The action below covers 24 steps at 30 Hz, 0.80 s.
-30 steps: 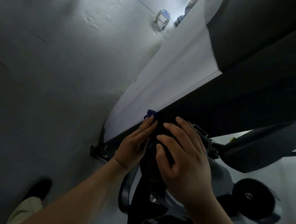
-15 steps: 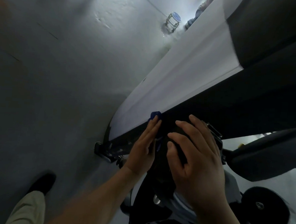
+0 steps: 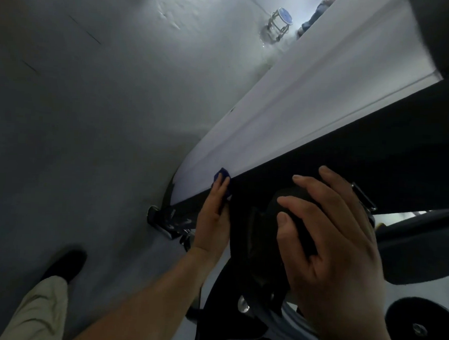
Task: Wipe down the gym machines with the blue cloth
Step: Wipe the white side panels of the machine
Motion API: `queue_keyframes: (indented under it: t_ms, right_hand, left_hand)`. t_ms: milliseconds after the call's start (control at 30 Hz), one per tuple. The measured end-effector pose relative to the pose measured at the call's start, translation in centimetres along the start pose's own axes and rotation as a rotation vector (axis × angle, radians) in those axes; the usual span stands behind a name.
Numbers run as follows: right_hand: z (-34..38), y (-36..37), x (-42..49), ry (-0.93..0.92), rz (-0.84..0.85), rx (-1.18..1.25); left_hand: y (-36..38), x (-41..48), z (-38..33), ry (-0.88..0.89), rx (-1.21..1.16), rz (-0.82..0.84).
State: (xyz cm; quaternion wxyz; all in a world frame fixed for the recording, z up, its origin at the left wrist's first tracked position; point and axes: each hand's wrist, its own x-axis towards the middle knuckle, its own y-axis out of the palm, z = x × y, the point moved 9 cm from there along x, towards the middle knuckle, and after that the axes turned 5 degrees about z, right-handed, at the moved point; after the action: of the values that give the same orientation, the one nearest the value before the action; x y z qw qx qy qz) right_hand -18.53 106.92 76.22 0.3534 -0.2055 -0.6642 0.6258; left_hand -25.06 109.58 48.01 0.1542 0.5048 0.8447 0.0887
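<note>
At the lower edge of the machine, head view: the cloth is pressed on by the left hand. Only a small blue corner is seen, poking out past the fingertips; the rest is hidden under fingers and palm. The fingers are laid straight and close together, flat on the cloth, not curled round it. The cloth is thus sandwiched between the fingers and the dark bar, right where the bar meets the pale panel.

The right hand is set on a dark part just beside the left. Its fingers are spread and curled over that part, with the thumb wrapped round the near side. A bracing hold is judged likely.

The cloth is judged light, soft and limp, and easily bunched. No set grasp point is needed; it is best kept flat under fingers and palm with steady pressure, so it is dragged along rather than slid over. The machine is judged heavy and rigid.

A stool is seen far off on the floor, and a shoe near.
</note>
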Motion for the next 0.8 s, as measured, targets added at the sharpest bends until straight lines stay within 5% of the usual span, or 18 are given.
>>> queue_keyframes:
  t_ms: [100, 267, 433, 600, 800]
  right_hand:
    - [0.1, 0.1, 0.3, -0.007, -0.006, -0.013]
    - [0.2, 0.0, 0.3, -0.007, -0.003, -0.007]
    - [0.2, 0.3, 0.4, -0.025, -0.016, -0.026]
    - [0.0, 0.4, 0.4, -0.031, -0.008, -0.019]
    - [0.0, 0.5, 0.5, -0.060, 0.009, -0.014]
  left_hand:
    - [1.2, -0.6, -1.3, 0.155, 0.067, 0.091]
    - [-2.5, 0.7, 5.3, -0.162, 0.013, -0.065]
    - [0.1, -0.9, 1.9, 0.095, 0.050, 0.046]
    - [-3.9, 2.0, 10.7, -0.242, -0.018, -0.154]
    - [-0.8, -0.4, 8.0, -0.133, -0.187, -0.069]
